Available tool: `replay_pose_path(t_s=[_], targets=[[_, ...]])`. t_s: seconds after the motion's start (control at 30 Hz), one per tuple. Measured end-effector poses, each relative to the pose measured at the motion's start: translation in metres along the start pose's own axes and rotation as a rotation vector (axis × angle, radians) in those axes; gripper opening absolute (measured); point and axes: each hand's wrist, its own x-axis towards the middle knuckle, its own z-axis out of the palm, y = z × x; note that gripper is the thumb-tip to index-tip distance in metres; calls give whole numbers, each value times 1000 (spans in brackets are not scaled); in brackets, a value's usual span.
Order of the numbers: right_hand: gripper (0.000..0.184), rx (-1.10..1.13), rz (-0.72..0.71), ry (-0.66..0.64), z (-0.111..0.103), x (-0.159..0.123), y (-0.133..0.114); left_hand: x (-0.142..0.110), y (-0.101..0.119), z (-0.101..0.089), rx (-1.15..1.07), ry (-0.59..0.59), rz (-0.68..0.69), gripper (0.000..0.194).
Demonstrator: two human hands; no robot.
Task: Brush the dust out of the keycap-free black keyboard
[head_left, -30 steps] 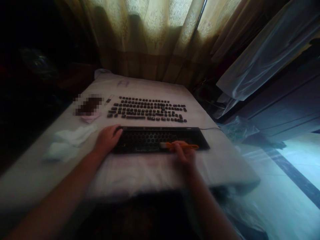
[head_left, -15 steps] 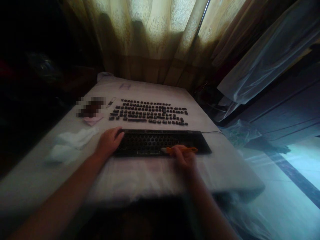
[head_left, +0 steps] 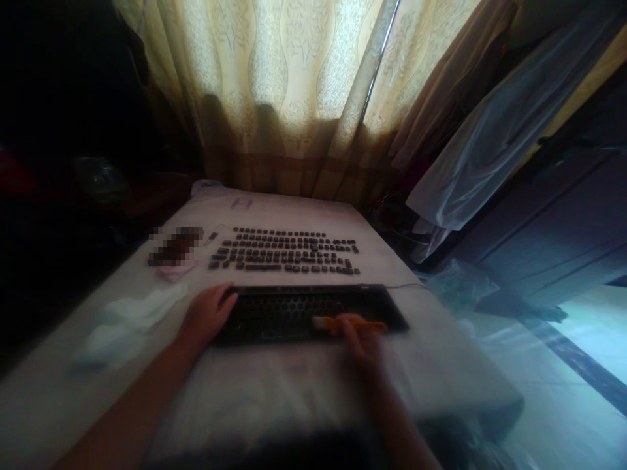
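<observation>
A black keyboard (head_left: 289, 307) with its keycaps off lies across the cloth-covered table. My left hand (head_left: 208, 313) grips its left end, thumb over the top edge. In my right hand (head_left: 360, 339) is a small paint brush (head_left: 321, 322) with an orange handle and pale bristles. The bristles point left, over the lower right part of the key area; whether they touch it I cannot tell. Beyond the keyboard, loose black keycaps (head_left: 263, 267) lie in rows, laid out like a key layout.
A crumpled white cloth (head_left: 132, 320) lies left of the keyboard. Near it are a blurred-out item (head_left: 176, 247) on something pink and a small dark tool (head_left: 213, 235). The keyboard's cable (head_left: 406, 285) runs right. A curtain (head_left: 304, 78) hangs behind the table (head_left: 274, 385).
The view has tilted up, so everything sits lower in the picture. The brush stays in my right hand over nearly the same part of the keyboard; my left hand still holds the left end.
</observation>
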Motion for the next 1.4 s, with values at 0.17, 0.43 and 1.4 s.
replay_pose_path(t_s=[0.17,0.43,1.4], targets=[[27,-57,-19,1,0,0,3,0,-3,2,3,4,5,53],[27,-70,-36,-38,3,1,-5,0,-4,4,4,9,3,50],[47,-217,43,141,-10,4,11,1,-5,4,3,-2,8,54]])
